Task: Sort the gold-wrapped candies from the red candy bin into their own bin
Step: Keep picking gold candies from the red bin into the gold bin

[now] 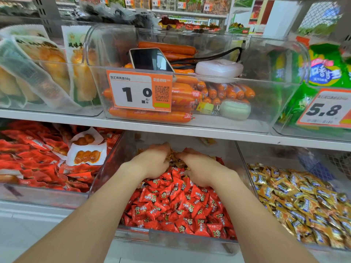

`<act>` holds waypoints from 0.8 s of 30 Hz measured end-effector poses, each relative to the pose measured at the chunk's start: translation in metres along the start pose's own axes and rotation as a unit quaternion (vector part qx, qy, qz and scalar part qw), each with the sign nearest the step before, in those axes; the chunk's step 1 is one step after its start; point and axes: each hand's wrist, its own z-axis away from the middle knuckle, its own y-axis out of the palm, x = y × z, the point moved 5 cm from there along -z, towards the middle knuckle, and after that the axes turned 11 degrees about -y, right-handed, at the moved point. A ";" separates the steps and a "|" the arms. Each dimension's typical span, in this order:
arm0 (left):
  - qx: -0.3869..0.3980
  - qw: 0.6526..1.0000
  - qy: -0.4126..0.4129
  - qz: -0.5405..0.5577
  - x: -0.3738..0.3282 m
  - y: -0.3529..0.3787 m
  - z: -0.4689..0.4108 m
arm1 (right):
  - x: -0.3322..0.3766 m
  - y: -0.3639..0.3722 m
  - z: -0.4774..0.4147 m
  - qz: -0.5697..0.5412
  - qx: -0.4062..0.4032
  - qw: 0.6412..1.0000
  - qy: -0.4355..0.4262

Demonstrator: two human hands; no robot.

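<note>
Both hands, left hand [154, 162] and right hand [199, 168], are cupping crinkly gold-wrapped candies [175, 161] (shiny, heaped at the back) over red candies [176, 205], fingers curled around them.

Both hands, left hand [152, 162] and right hand [199, 168], cup gold-wrapped candies [175, 161] at the back of the red candy bin [171, 238].

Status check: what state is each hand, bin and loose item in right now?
Left hand: cupped over gold candies, grip unclear.
Right hand: same, grip unclear.
Red candy bin: nearly full, gold at back.
Gold candy bin: heaped.
Phone: screen dark, on sausages.
</note>
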 end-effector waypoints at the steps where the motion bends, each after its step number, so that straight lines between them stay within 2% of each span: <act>1: 0.000 1.000 -0.010 0.011 0.002 -0.002 0.001 | -0.001 0.001 -0.002 -0.002 0.011 1.000 -0.005; 6: 0.002 0.999 -0.025 0.025 0.007 -0.005 0.008 | -0.005 0.002 -0.006 -0.024 0.053 0.998 -0.001; 13: -0.023 0.997 -0.061 0.030 0.011 -0.010 0.010 | -0.011 -0.005 -0.004 -0.009 -0.036 0.997 0.072; 20: -0.067 0.997 -0.037 0.002 -0.003 -0.019 0.020 | -0.005 -0.026 0.028 -0.148 -0.085 0.980 0.104; 24: -0.027 0.997 0.018 0.069 -0.019 -0.026 0.032 | 0.007 -0.032 0.054 -0.294 -0.081 0.943 0.129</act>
